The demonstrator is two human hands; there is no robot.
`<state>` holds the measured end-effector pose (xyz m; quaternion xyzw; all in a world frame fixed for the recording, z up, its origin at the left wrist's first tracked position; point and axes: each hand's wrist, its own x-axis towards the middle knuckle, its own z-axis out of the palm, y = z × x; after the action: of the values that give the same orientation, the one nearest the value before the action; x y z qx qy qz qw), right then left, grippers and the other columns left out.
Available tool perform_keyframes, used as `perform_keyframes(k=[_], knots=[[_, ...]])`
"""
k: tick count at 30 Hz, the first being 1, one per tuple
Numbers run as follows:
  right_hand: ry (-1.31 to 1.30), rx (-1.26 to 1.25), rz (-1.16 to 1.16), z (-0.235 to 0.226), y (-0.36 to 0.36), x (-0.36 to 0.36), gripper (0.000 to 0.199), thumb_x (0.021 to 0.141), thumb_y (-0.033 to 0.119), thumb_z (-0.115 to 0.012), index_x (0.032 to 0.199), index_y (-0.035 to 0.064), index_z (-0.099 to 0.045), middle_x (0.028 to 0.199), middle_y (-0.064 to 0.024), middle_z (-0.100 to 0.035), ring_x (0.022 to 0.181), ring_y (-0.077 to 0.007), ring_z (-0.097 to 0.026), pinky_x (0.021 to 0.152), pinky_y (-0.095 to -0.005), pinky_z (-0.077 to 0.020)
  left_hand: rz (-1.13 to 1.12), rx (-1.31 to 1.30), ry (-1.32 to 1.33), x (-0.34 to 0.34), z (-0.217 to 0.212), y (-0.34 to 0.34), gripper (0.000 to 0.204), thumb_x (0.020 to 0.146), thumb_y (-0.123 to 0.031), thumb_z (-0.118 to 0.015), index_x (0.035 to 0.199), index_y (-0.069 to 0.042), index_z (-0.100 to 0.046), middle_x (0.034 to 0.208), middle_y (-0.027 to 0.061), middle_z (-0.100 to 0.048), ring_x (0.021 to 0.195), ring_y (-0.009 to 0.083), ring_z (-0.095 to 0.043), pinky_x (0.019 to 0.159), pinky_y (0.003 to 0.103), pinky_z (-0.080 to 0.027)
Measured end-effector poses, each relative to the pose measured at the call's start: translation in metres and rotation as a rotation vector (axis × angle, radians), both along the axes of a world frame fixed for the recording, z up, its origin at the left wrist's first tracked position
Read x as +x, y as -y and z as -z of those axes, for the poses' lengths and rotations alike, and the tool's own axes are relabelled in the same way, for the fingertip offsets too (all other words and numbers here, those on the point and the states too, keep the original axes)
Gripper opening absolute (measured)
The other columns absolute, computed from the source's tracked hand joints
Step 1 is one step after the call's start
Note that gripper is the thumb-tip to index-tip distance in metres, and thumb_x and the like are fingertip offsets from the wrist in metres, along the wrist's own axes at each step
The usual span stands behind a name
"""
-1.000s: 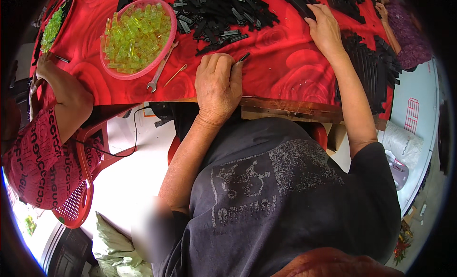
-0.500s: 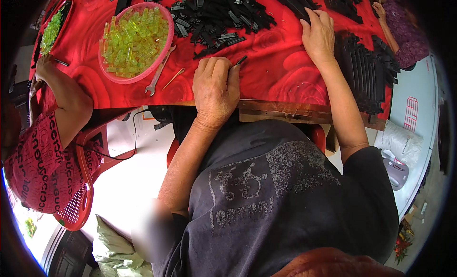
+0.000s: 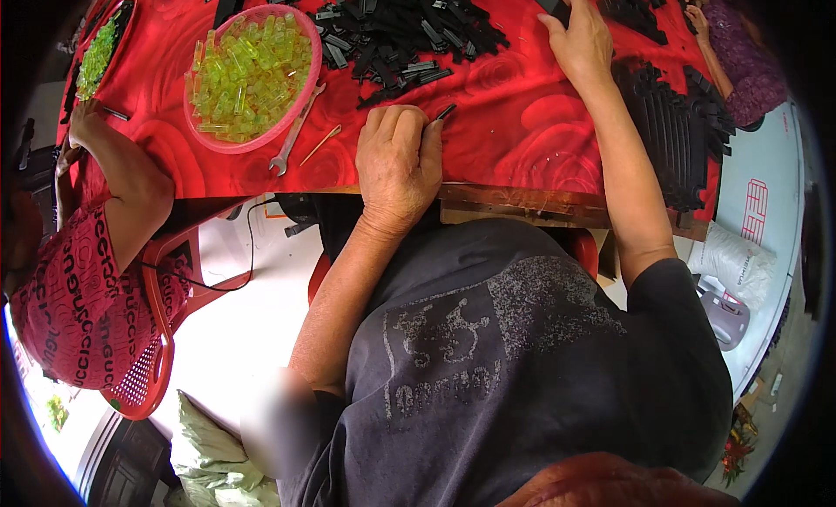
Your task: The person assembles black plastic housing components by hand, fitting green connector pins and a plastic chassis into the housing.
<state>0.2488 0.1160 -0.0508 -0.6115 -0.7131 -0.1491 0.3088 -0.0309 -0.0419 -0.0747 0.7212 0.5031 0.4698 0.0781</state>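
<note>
Head view: left hand point(image 3: 399, 163) is lying knuckles-up, pinching a small black piece point(image 3: 445, 112) at its fingertips. Right hand point(image 3: 582, 38) is pressing loosely (grasp unclear) beside the black parts pile point(image 3: 396, 28); pink bowl point(image 3: 250, 71) sitting left.

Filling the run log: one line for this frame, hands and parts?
left hand: pinching small black piece on red tablecloth | right hand: on black parts pile | pink bowl: yellow-green pieces | wrench beside bowl

On the table point(image 3: 540, 132), the bowl of plastic pieces point(image 3: 248, 71) sits at ten o'clock, a wrench point(image 3: 294, 132) just at its four o'clock. The pile of clips point(image 3: 401, 28) lies at twelve. The left hand point(image 3: 399, 163) rests at centre, the right hand point(image 3: 582, 41) at one o'clock.
</note>
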Motion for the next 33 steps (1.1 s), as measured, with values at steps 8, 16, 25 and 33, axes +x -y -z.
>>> perform_keyframes(k=[8,16,25,33], knots=[[-0.14,0.109,-0.36,-0.002,0.098,-0.025,0.04,0.078,0.016,-0.087,0.109,0.0042,-0.064,0.108,-0.0087,-0.072,0.098,-0.0268,-0.069,0.085,-0.0359,-0.0556,-0.005,-0.002,-0.003,0.001,0.002,0.002,0.018,0.079,-0.004,-0.075,0.087,-0.005,-0.059,0.087,0.0092,-0.061,0.083,0.0333,-0.058,0.071,0.044,-0.047],[-0.255,-0.068,-0.633,-0.005,0.15,-0.028,0.051,0.069,0.005,-0.088,0.116,0.0037,-0.07,0.1,-0.0101,-0.073,0.092,-0.0281,-0.069,0.084,-0.0376,-0.0547,-0.09,-0.014,-0.014,-0.014,-0.002,0.004,0.018,0.078,-0.001,-0.075,0.089,-0.004,-0.061,0.09,0.0112,-0.062,0.086,0.0347,-0.059,0.074,0.044,-0.049],[-0.237,-0.237,-0.736,0.002,0.146,-0.025,0.049,0.066,0.006,-0.088,0.112,0.0064,-0.073,0.098,-0.0079,-0.073,0.089,-0.0257,-0.069,0.081,-0.0368,-0.055,-0.21,0.099,0.014,-0.066,-0.042,-0.016,0.011,0.085,-0.001,-0.069,0.094,-0.005,-0.066,0.092,0.0121,-0.065,0.088,0.0345,-0.061,0.079,0.044,-0.049],[-0.308,-0.189,-0.73,0.001,0.147,-0.043,0.06,0.067,0.01,-0.09,0.123,0.0086,-0.069,0.098,-0.0049,-0.074,0.09,-0.0254,-0.069,0.085,-0.0386,-0.0549,-0.493,0.047,-0.464,-0.106,-0.06,-0.067,0.022,0.086,-0.021,-0.071,0.1,-0.005,-0.075,0.101,0.015,-0.069,0.097,0.0372,-0.062,0.086,0.047,-0.05]])
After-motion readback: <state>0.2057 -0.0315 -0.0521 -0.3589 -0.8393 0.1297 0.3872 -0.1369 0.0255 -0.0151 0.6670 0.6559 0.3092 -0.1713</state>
